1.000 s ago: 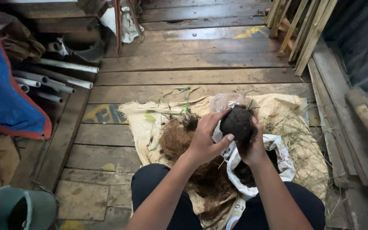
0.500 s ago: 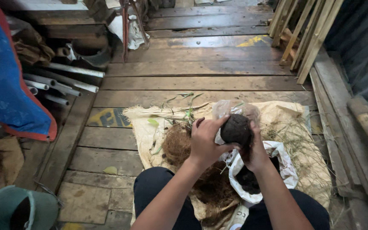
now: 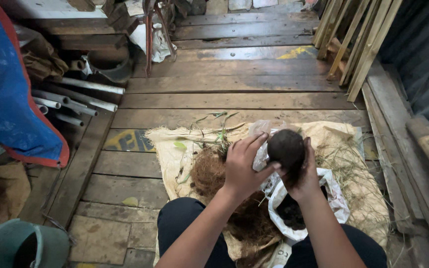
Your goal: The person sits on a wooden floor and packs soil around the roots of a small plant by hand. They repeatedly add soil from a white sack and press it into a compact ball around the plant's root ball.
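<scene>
A dark round ball of soil (image 3: 286,148) is held up in front of me, over a burlap sack (image 3: 353,149) spread on the plank floor. My right hand (image 3: 308,179) cups it from below and behind. My left hand (image 3: 243,166) presses against its left side, fingers spread upward. A clear plastic wrap (image 3: 261,158) shows between the ball and my left hand. Below the ball lies an open white bag of dark soil (image 3: 294,211). A heap of brown coconut fibre (image 3: 209,171) sits on the sack beside my left hand.
Grey pipes (image 3: 83,97) lie at the left beside a blue tarp (image 3: 6,104). Wooden slats (image 3: 358,44) lean at the back right. A green bucket (image 3: 21,245) stands at the lower left. Dry grass stalks (image 3: 346,166) are scattered on the sack.
The ball has shifted slightly right and up in my hands. My left fingers have spread and moved further up its side.
</scene>
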